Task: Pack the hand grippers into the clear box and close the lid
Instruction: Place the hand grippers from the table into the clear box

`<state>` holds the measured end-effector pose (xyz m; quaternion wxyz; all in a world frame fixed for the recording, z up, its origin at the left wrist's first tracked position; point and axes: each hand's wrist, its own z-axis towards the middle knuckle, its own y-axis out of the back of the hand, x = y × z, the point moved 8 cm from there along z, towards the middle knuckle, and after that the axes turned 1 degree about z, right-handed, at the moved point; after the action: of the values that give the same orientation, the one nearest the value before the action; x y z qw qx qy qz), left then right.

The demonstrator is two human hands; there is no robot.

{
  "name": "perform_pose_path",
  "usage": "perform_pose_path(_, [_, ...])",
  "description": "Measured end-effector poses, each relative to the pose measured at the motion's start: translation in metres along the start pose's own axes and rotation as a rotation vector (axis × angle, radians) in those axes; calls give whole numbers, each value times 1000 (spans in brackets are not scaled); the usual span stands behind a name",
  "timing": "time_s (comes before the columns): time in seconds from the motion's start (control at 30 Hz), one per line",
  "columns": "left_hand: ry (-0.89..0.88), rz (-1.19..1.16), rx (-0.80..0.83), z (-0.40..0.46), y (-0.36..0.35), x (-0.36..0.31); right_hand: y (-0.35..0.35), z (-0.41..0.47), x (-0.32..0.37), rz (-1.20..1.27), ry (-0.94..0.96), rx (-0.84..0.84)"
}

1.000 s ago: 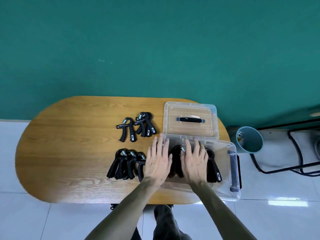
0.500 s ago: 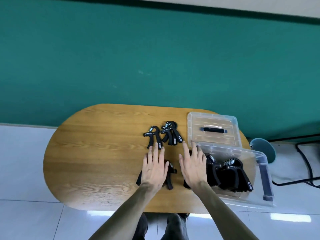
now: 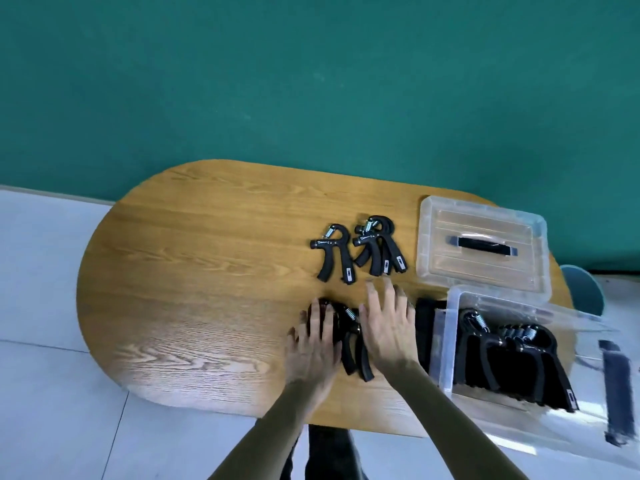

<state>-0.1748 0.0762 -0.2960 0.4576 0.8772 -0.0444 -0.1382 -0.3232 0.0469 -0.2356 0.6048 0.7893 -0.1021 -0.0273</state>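
The clear box (image 3: 446, 344) stands at the table's right end with several black hand grippers (image 3: 512, 358) inside it. Its clear lid (image 3: 481, 251) with a black handle lies flat behind it. A near bunch of black hand grippers (image 3: 349, 344) lies on the wood left of the box. My left hand (image 3: 313, 344) lies on the bunch's left side with fingers spread. My right hand (image 3: 389, 323) lies flat over its right side, fingers straight. A far group of hand grippers (image 3: 360, 249) lies behind my hands, untouched.
The oval wooden table (image 3: 194, 289) stands against a green wall. A teal bin (image 3: 585, 292) sits on the floor past the table's right end. White floor tiles surround the table.
The view has swung left. Both hands moved left from the box onto the near bunch of grippers on the table.
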Motion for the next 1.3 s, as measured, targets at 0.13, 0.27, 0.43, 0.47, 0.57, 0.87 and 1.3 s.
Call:
perform_pose_path(0.13, [12, -32, 33, 18, -30, 1, -25, 15, -1, 39, 1, -10])
perform_pose_path(0.27, [16, -97, 1, 28, -40, 1, -35, 26, -7, 107, -42, -46])
perform_pose_path(0.43, [-4, -159, -33, 34, -38, 2, -51, 41, -11, 149, -39, -61])
perform_pose_path(0.47, [-9, -165, -27, 34, -36, 2, -54, 44, -11, 149, -40, -63])
perform_pose_path(0.57, [-24, -161, -14, 35, -30, 5, -59, 49, -8, 111, -14, -64])
perform_pose_path(0.87, [28, -129, -67, 38, -28, 40, -57, 72, 24, 129, 64, -65])
perform_pose_path(1.3, [75, -51, -323, 58, 18, 100, -85, 137, 74, 79, 8, 92])
